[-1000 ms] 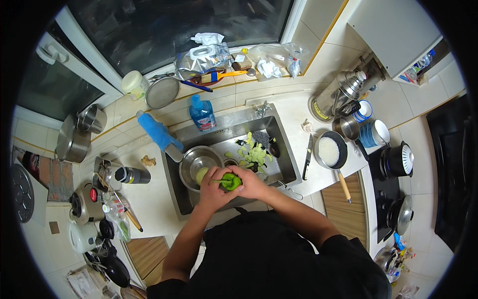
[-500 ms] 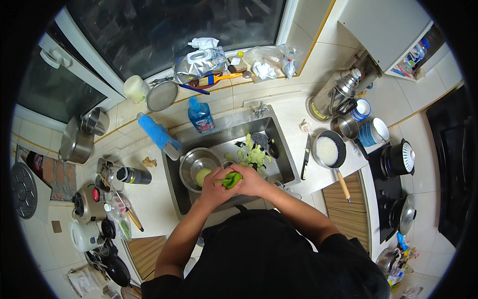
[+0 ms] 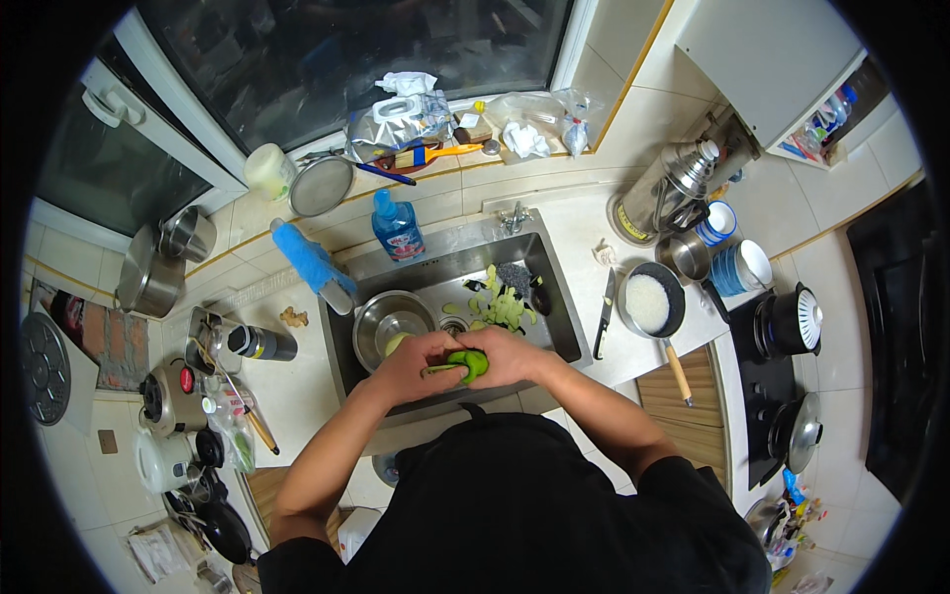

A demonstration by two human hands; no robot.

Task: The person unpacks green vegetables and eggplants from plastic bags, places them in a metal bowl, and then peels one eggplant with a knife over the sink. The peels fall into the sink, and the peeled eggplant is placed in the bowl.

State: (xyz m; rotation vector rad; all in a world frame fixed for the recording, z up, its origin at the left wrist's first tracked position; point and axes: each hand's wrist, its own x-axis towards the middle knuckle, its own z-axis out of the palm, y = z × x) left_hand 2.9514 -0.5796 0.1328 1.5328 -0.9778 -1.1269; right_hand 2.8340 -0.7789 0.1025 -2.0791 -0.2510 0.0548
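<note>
Over the near edge of the sink (image 3: 566,259), both my hands are closed around a green pepper (image 3: 476,365). My left hand (image 3: 409,368) grips its left side, where a thin green strip, perhaps the stem, sticks out. My right hand (image 3: 509,356) wraps its far and right side, so only part of the pepper shows. Just beyond my left hand, a steel bowl (image 3: 368,315) stands in the sink with a pale green, round vegetable (image 3: 396,343) in it, partly covered by my fingers. Light green peelings (image 3: 507,309) lie on the sink's bottom to the right.
A knife (image 3: 605,315) lies right of the sink, beside a pan (image 3: 675,309) of white rice. Behind the sink stand a blue bottle (image 3: 399,230) and the faucet (image 3: 515,218). A blue cloth (image 3: 305,255) hangs at the left rim; a black tumbler (image 3: 265,344) lies further left.
Both hands have shifted slightly toward my body with the pepper, which now shows more to the right. The drain is more exposed, and the pale vegetable in the bowl is more covered.
</note>
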